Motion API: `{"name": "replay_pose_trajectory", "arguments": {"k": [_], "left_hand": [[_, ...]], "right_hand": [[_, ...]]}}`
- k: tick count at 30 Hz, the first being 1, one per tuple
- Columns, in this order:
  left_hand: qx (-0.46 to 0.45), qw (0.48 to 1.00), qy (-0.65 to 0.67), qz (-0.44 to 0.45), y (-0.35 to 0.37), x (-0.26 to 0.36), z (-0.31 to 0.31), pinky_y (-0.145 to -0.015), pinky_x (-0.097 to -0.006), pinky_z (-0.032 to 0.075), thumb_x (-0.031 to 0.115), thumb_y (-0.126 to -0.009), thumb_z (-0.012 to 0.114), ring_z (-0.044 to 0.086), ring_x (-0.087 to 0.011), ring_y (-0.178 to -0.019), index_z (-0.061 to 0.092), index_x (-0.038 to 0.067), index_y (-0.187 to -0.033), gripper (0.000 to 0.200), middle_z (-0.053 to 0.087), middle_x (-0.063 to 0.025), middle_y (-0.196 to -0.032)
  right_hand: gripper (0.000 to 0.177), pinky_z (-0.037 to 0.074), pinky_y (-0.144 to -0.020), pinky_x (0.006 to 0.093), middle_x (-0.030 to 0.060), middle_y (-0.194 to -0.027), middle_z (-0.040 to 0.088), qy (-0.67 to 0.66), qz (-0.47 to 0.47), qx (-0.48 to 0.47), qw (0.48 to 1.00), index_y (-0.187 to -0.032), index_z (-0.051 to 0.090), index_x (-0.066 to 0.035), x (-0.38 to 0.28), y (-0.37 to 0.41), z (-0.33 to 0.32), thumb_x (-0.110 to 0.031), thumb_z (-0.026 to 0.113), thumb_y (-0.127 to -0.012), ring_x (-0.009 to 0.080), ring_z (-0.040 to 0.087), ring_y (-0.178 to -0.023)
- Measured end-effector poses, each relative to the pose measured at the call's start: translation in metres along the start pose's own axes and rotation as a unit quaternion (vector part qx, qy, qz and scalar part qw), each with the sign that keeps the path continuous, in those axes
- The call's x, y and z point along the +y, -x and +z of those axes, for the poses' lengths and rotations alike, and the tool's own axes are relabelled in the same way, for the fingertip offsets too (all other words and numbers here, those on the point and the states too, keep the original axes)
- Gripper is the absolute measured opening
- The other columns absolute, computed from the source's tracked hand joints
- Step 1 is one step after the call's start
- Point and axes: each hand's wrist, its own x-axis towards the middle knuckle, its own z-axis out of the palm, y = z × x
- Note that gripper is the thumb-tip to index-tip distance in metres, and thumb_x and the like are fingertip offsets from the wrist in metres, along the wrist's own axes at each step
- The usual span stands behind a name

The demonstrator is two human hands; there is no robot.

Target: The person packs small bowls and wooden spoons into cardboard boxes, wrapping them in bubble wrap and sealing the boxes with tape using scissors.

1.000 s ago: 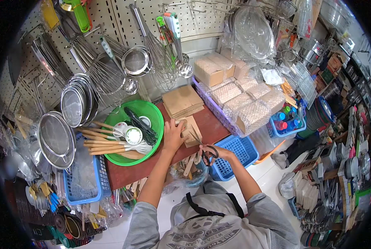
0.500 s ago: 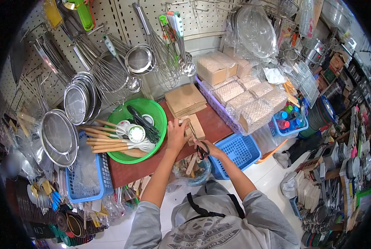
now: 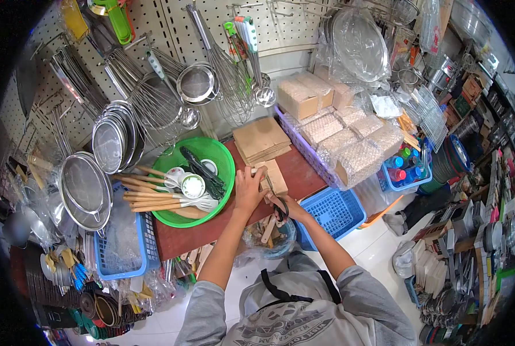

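My right hand point(image 3: 289, 209) is closed round the black-handled scissors point(image 3: 280, 204), whose blades point up along a small brown cardboard box point(image 3: 276, 173). At the left edge of that box is my left hand point(image 3: 249, 187), its fingers bent over and gripping it. Just behind it lies a stack of flat brown paper or card pieces point(image 3: 261, 140). Left of my hands, a green basin point(image 3: 227, 167) holds wooden-handled utensils point(image 3: 153, 196), small white round items and a dark plastic-wrapped bundle. How far the scissor blades are apart is hard to see.
The red-brown tabletop point(image 3: 306, 170) carries a purple basket point(image 3: 303, 144) of bubble-wrapped boxes at the right. A blue basket point(image 3: 333, 210) stands by my right arm and another blue basket point(image 3: 149, 248) at the left. Strainers point(image 3: 86, 190) and whisks point(image 3: 226, 75) hang from the pegboard.
My right hand with the scissors has come slightly closer to my left hand at the box. The whole view has shifted a little; my left hand keeps its grip.
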Motion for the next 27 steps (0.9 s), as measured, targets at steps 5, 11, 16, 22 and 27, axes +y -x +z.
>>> {"name": "replay_pose_trajectory", "arguments": {"k": [5, 11, 16, 22, 27], "left_hand": [[0.008, 1.0, -0.001, -0.023, 0.001, 0.003, 0.001, -0.087, -0.0444, 0.039, 0.023, -0.061, 0.086, 0.045, -0.0338, -0.1, 0.053, 0.02, -0.123, 0.071, 0.043, -0.0121, -0.107], [0.022, 0.998, -0.037, -0.045, 0.003, 0.009, 0.003, -0.086, -0.0439, 0.039, 0.023, -0.06, 0.086, 0.045, -0.0333, -0.1, 0.052, 0.018, -0.122, 0.071, 0.043, -0.0123, -0.106], [0.011, 0.996, -0.068, -0.063, 0.0, 0.013, 0.0, -0.085, -0.0412, 0.039, 0.023, -0.061, 0.086, 0.046, -0.0311, -0.101, 0.052, 0.016, -0.126, 0.074, 0.045, -0.0111, -0.106], [-0.02, 0.992, -0.087, -0.089, -0.003, 0.012, 0.005, -0.084, -0.0401, 0.039, 0.028, -0.061, 0.087, 0.045, -0.0297, -0.102, 0.052, 0.013, -0.128, 0.077, 0.045, -0.0113, -0.109], [-0.029, 0.993, -0.064, -0.1, -0.003, 0.008, 0.014, -0.085, -0.0417, 0.038, 0.029, -0.062, 0.086, 0.045, -0.0308, -0.104, 0.052, 0.013, -0.13, 0.078, 0.045, -0.0126, -0.111]], "right_hand": [[0.063, 0.043, -0.041, 0.0227, 0.0034, -0.058, 0.057, -0.002, 0.003, -0.001, 1.0, -0.091, 0.058, -0.002, -0.002, 0.001, 0.0, -0.064, 0.047, -0.092, 0.0111, 0.056, -0.047], [0.064, 0.048, -0.044, 0.0259, 0.0048, -0.06, 0.059, -0.057, 0.04, -0.071, 0.995, -0.092, 0.056, -0.005, -0.003, 0.002, -0.011, -0.068, 0.043, -0.091, 0.0139, 0.06, -0.052], [0.066, 0.049, -0.048, 0.0267, 0.0057, -0.065, 0.06, -0.084, 0.068, -0.139, 0.984, -0.096, 0.055, -0.009, -0.024, 0.008, -0.025, -0.072, 0.038, -0.09, 0.0148, 0.063, -0.06], [0.067, 0.046, -0.049, 0.0268, 0.0082, -0.072, 0.06, -0.207, 0.034, -0.231, 0.95, -0.1, 0.054, -0.011, -0.052, 0.007, -0.059, -0.075, 0.037, -0.088, 0.0163, 0.061, -0.066], [0.057, 0.045, -0.048, 0.0261, 0.004, -0.067, 0.059, -0.074, 0.048, -0.096, 0.991, -0.1, 0.056, -0.008, -0.076, -0.009, -0.077, -0.064, 0.05, -0.09, 0.0134, 0.059, -0.054]]}}
